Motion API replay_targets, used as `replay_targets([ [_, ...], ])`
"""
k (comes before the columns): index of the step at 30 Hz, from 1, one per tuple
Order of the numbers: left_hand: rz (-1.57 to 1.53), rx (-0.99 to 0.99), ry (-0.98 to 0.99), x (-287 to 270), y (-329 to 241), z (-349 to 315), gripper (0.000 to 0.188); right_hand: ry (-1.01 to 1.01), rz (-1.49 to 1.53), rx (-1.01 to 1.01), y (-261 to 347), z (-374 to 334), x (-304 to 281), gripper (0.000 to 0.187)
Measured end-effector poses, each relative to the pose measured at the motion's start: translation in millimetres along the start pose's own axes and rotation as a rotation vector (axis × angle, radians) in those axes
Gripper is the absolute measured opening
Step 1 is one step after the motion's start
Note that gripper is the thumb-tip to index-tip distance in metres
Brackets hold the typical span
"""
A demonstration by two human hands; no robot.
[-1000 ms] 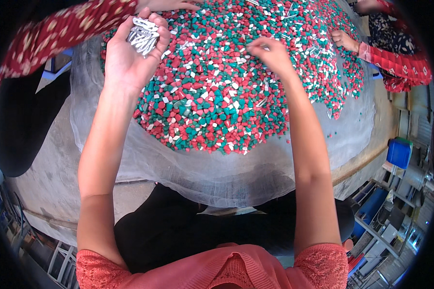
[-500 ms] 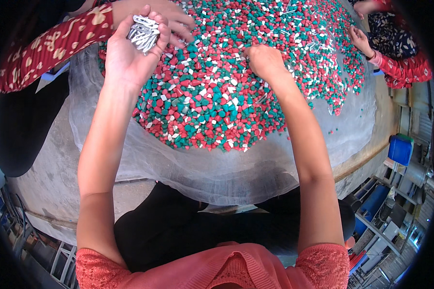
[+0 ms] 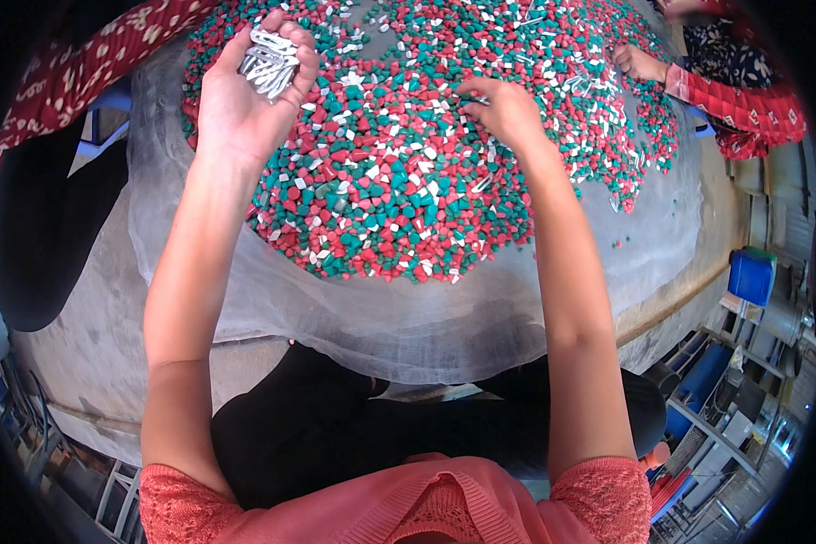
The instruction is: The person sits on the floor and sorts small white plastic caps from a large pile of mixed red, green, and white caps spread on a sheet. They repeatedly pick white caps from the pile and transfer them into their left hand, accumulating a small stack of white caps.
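Note:
My left hand [image 3: 236,113] is raised palm up over the near left side of a heap of small pieces, its fingers curled round a bunch of white-silver elongated loops [image 3: 270,65]. Red, green and white pieces [image 3: 381,190] make up the heap, shaped like pebbles and small cones. Over the middle of it, my right hand [image 3: 508,111] has its thumb and forefinger bent toward each other. A small greyish sliver shows at those fingers; its kind is too small to tell. A few pale loops, such as one loose loop [image 3: 482,184], lie among the pieces.
Under the heap spreads a whitish mesh sheet [image 3: 408,340] on a concrete surface. A co-worker's patterned red sleeve [image 3: 91,72] is at the left; another co-worker's hand [image 3: 639,63] reaches in from the right. A blue container [image 3: 752,276] and metal racks stand at the right.
My right hand has lifted slightly from the pieces, its fingertips now showing. The left co-worker's hand has left the view; the right co-worker's hand has moved inward over the heap.

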State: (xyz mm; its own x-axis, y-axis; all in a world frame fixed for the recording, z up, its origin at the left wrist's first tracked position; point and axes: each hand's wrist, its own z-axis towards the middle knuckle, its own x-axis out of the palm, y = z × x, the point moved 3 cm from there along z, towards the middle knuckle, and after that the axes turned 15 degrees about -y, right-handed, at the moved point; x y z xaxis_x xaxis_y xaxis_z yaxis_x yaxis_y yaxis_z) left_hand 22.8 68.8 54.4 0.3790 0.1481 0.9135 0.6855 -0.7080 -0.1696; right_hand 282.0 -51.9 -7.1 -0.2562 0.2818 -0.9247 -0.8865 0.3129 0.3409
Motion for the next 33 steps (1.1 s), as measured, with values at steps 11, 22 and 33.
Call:
replay_targets([
  [11, 0.005, 0.044, -0.021, -3.7, -7.7, -2.7, 0.025, -0.170, 1.692, 0.668, -61.4, -37.8, -34.1, 0.026],
  [22, 0.013, -0.010, -0.051, 2.9, 6.0, 2.9, 0.025, 0.058, -0.208, 0.493, -46.5, -32.9, -19.9, 0.028],
  [33, 0.020, 0.015, -0.073, 0.3, 1.9, -1.5, 0.025, -0.182, 1.490, 0.933, -89.3, -71.0, -27.3, 0.017],
])
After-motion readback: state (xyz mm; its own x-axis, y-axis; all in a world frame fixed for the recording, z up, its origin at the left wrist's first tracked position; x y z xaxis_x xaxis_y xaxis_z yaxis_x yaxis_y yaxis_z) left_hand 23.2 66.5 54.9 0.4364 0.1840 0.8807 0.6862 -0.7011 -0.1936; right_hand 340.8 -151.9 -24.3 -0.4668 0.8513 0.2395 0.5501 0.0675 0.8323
